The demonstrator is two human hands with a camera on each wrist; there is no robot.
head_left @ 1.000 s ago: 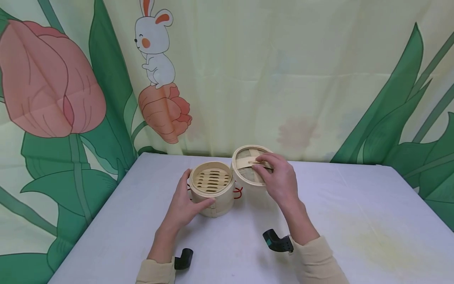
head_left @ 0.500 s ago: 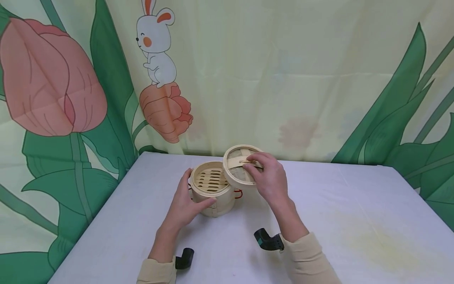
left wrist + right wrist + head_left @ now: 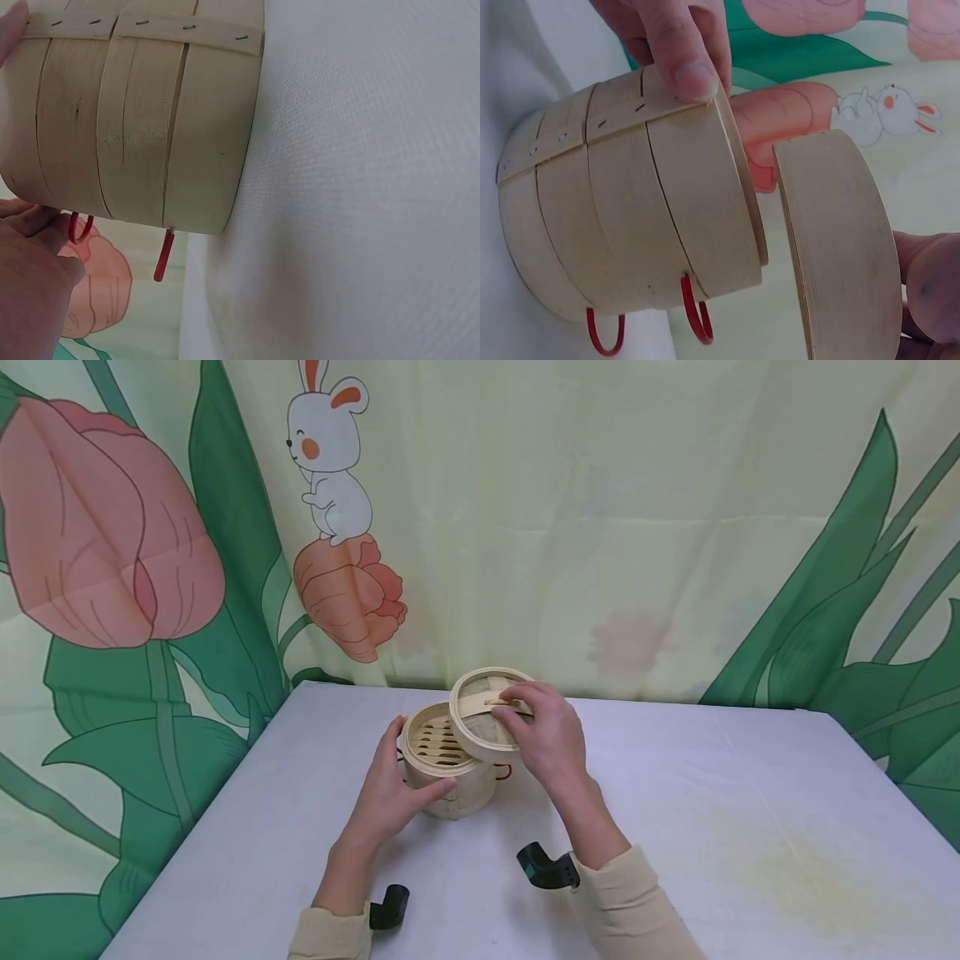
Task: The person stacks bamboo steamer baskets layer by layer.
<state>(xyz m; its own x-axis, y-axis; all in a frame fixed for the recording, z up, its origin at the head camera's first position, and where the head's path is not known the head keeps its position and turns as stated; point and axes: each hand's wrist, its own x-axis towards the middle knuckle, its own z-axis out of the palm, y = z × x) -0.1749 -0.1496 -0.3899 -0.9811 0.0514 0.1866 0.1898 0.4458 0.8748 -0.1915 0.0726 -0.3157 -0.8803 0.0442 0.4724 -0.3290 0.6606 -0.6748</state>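
Observation:
A round two-tier bamboo steamer [image 3: 461, 793] stands on the white cloth, its slatted inside partly visible from above. My left hand [image 3: 390, 783] grips its rim from the left, thumb at the front and fingers round the far side. In my right hand [image 3: 553, 735], thumb and fingertips pinch the strap handle of the bamboo lid [image 3: 474, 728]. Tilted, the lid hangs over the right part of the opening; in the right wrist view a gap shows between lid [image 3: 840, 240] and steamer [image 3: 630, 202]. Red loop handles [image 3: 697, 319] stick out from the steamer's side.
White cloth covers the table [image 3: 750, 827], with a faint yellowish stain on the right. Behind it hangs a curtain [image 3: 637, 527] printed with tulips, leaves and a rabbit. Black wrist cameras [image 3: 549, 867] sit by both sleeves.
My right hand has carried the lid leftward, from beside the steamer to over the right part of its opening. The left hand and the steamer have stayed in place.

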